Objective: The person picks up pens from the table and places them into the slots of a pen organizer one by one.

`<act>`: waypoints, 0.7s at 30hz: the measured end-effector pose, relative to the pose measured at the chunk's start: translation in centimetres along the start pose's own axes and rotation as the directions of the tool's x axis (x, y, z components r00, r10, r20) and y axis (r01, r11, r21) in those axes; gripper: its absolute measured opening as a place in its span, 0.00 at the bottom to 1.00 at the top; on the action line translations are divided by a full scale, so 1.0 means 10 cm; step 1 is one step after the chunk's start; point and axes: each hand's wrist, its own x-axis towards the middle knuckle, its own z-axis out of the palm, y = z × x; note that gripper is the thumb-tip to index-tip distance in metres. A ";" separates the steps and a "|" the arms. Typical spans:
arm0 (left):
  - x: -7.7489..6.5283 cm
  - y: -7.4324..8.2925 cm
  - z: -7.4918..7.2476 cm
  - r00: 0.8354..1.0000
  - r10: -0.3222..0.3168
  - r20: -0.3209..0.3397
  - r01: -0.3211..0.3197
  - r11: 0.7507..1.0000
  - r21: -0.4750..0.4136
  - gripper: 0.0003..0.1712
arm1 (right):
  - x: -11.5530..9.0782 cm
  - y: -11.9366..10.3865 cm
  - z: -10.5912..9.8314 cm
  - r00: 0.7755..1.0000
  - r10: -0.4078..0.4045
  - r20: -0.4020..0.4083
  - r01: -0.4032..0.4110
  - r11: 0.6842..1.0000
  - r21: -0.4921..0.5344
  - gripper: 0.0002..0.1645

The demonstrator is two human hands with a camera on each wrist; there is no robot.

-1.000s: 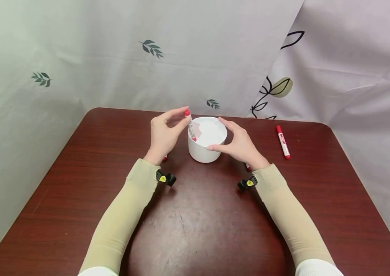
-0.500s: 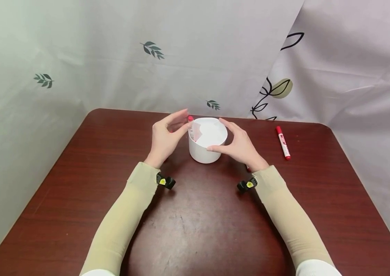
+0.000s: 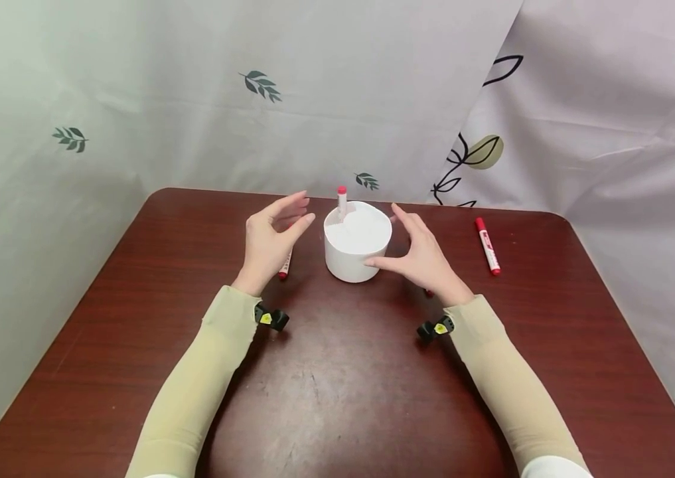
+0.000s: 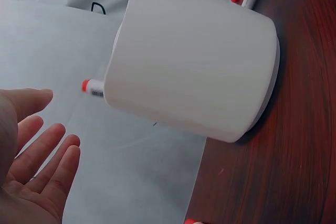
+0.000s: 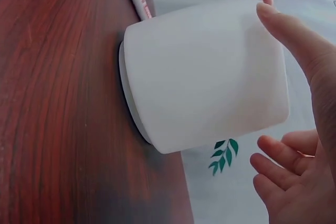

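A white round container (image 3: 352, 262) stands upright on the table between the hands. Inside it, a red-capped white marker (image 3: 342, 202) leans upright, its red end above the rim; the left wrist view also shows that end poking out. My left hand (image 3: 268, 242) is apart from the container on its left, fingers loosely spread and holding nothing. On the other side, my right hand (image 3: 423, 259) spreads around the container, thumb at the front near the rim. In the right wrist view its thumb (image 5: 294, 32) overlaps the container's rim, while the other fingers stand off it.
Another red marker (image 3: 285, 262) lies partly hidden behind the left hand. One more marker (image 3: 429, 293) shows only its red end by the right wrist. Farther right lies a red-and-white marker (image 3: 488, 247) on the dark wooden table (image 3: 325, 398). A patterned curtain (image 3: 194, 99) hangs behind.
My left hand lowered the marker into the container, let go of it and drew back left. The right hand eased slightly off the container to the right.
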 end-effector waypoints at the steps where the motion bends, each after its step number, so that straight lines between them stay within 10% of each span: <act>1: 0.00 -0.01 -0.01 1.000 0.004 -0.001 -0.004 1.000 -0.001 0.22 | 0.01 0.00 0.00 1.000 0.010 0.006 -0.010 1.000 0.004 0.69; 9: -0.02 -0.03 -0.07 1.000 0.012 -0.006 -0.012 1.000 0.002 0.21 | 0.07 0.06 0.10 0.997 0.064 0.042 -0.067 0.995 0.069 0.67; 21: -0.03 -0.49 -0.25 0.999 -0.034 0.020 0.033 0.997 0.065 0.23 | 0.09 0.05 0.13 0.998 0.050 0.024 -0.053 0.986 0.161 0.60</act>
